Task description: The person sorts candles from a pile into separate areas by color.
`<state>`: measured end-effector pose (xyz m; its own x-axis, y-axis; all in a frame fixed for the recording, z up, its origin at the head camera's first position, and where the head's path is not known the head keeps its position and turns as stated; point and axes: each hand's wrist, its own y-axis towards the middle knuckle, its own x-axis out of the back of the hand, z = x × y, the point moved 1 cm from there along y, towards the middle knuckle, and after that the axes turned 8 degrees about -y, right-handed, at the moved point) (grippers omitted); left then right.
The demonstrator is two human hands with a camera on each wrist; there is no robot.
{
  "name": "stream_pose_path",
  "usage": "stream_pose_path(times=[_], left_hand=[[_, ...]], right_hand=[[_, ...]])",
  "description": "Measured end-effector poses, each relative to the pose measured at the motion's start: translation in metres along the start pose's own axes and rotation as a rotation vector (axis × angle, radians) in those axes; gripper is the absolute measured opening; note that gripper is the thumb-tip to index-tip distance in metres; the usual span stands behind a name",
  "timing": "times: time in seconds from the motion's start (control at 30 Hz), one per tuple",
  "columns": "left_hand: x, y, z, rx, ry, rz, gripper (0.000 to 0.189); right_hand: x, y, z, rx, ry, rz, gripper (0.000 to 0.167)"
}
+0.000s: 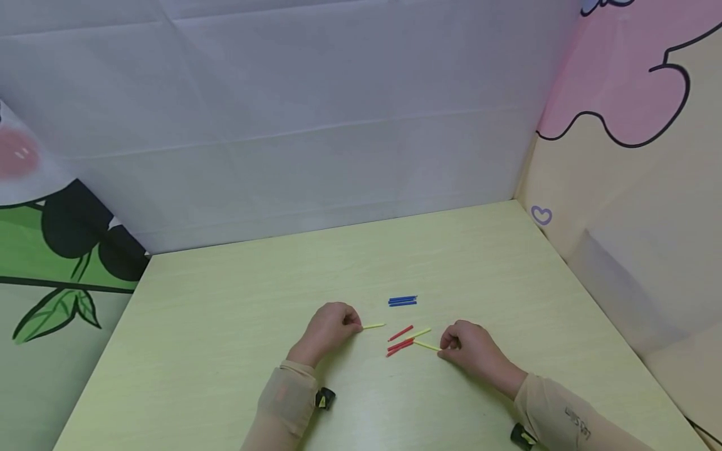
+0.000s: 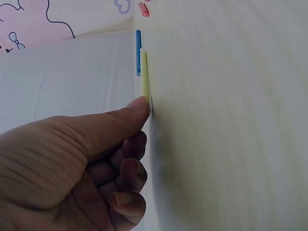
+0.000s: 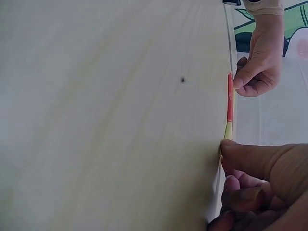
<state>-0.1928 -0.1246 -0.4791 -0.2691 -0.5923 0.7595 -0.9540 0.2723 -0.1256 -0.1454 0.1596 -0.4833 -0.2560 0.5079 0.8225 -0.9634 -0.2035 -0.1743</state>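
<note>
My left hand (image 1: 333, 329) pinches one end of a thin yellow candle (image 1: 373, 326) between thumb and fingers, low over the table. The left wrist view shows this yellow candle (image 2: 145, 74) pointing away from the thumb. Across from it, my right hand (image 1: 472, 347) pinches the outer end of another yellow candle (image 1: 427, 345). The inner end of that one reaches the loose group of red candles (image 1: 400, 344). A third yellow candle (image 1: 420, 334) lies slantwise among the red ones, held by neither hand.
Several blue candles (image 1: 403, 301) lie side by side in a neat row behind the red ones. The light wooden table (image 1: 225, 313) meets a white cloth (image 1: 338, 156) at its back edge and a decorated wall (image 1: 637, 250) on the right.
</note>
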Motion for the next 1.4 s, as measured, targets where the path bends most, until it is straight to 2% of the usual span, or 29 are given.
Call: stream_pose_path(times=[1.07,1.4], left_hand=[[-0.0013,0.0008,0.0019,-0.028,0.007,-0.014,0.011],[-0.0007,-0.0004,0.0004,-0.030,-0.027,-0.012,0.009]], right_hand=[[0.0013,-0.0007,0.0002,-0.016,0.016,-0.005,0.011],[0.0012,-0.0009,-0.0002,-0.023,0.020,-0.008,0.010]])
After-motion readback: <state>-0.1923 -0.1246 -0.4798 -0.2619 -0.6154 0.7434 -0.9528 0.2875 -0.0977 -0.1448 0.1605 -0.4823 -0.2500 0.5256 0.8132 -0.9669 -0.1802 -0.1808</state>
